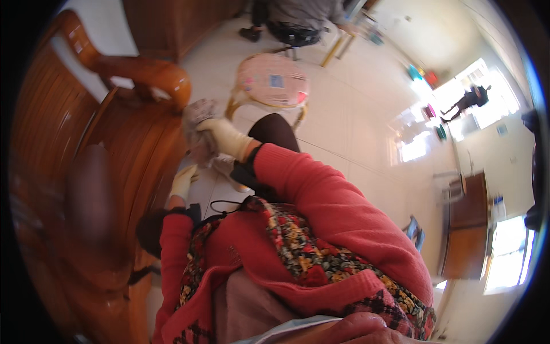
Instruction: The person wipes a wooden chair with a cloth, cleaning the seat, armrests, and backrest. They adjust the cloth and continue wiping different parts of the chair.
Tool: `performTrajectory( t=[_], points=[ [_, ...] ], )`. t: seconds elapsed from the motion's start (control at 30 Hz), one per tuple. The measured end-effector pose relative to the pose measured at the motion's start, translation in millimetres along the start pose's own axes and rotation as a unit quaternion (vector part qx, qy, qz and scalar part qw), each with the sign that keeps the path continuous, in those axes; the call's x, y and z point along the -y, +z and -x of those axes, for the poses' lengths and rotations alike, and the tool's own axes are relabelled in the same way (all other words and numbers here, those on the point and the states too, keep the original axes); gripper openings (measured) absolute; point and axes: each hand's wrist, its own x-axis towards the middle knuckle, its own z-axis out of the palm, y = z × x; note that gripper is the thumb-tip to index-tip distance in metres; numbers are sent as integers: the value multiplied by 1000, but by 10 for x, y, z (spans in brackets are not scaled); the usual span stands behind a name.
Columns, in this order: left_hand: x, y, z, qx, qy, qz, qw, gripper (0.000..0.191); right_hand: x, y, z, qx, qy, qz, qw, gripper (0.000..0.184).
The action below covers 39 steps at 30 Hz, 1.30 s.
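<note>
Gripped in my right hand (224, 136), which wears a pale glove, is a bunched greyish-pink cloth (200, 129) with a patterned upper part. The cloth hangs beside the front edge of a varnished wooden bench (142, 142), just below its curled armrest (142, 79). My left hand (184, 182), also in a pale glove, is lower and nearer my body, beside the bench edge. Its fingers point toward the lower end of the cloth and look slightly apart, holding nothing that shows. Both arms have red knitted sleeves.
A round stool (275, 81) with a pinkish top and gold-coloured legs stands ahead on the tiled floor (343, 129). Beyond it a person (300, 21) is seated. Another person (470, 99) stands by the bright doorway. A wooden cabinet (466, 241) is at the far right.
</note>
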Motion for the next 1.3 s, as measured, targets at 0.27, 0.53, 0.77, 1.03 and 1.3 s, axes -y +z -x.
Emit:
performTrajectory(
  t=[0.27,0.53,0.77,1.03,1.3],
  points=[
    [68,62,-75,16,70,30,997,27,-77,-45,-167,-72,164,-171,969,27],
    [-18,6,109,15,62,-2,998,31,-5,-115,-817,-147,185,-185,954,24],
    [-103,-19,239,30,88,1,996,32,-5,46,-1746,-247,7,125,961,40],
    [-189,25,388,22,76,15,997,34,473,430,-2566,-189,-37,499,845,58],
    [-186,148,168,60,87,-15,994,35,688,664,-3380,-35,18,499,866,66]
  ],
)
